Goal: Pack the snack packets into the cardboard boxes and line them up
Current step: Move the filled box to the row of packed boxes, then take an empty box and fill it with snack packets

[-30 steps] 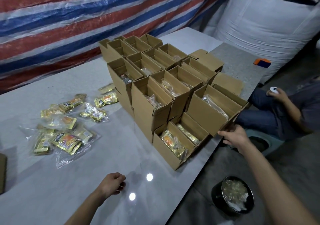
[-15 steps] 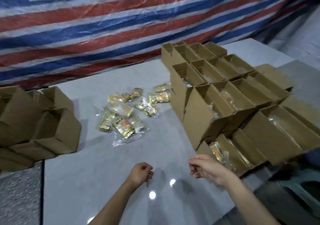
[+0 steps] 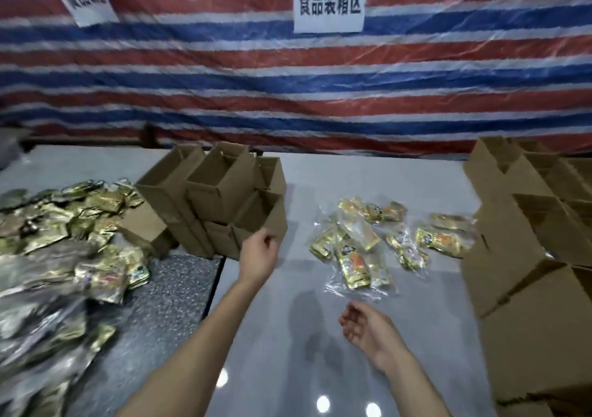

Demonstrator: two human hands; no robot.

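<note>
- While both arms stretch out over the pale table (image 3: 278, 368), neither hand holds anything.
- The left hand (image 3: 259, 254) hovers at about 11 o'clock, fingers loosely curled, right by the low front of the empty cardboard boxes (image 3: 221, 192); the blur hides whether it touches them.
- The right hand (image 3: 366, 327) hangs lower, at about 1 o'clock, palm turned inward and fingers relaxed and apart, just short of the loose snack packets (image 3: 355, 256).
- Those gold and orange packets lie scattered at 12 to 1 o'clock, some inside clear wrap, between the two groups of boxes.
- More open boxes (image 3: 528, 250) stand stacked along the table's 3 o'clock edge.
- A big heap of packets (image 3: 64, 240) fills the 9 o'clock side.
- Behind hangs a red, white and blue striped tarp (image 3: 288, 80) with a white sign (image 3: 329, 0).
</note>
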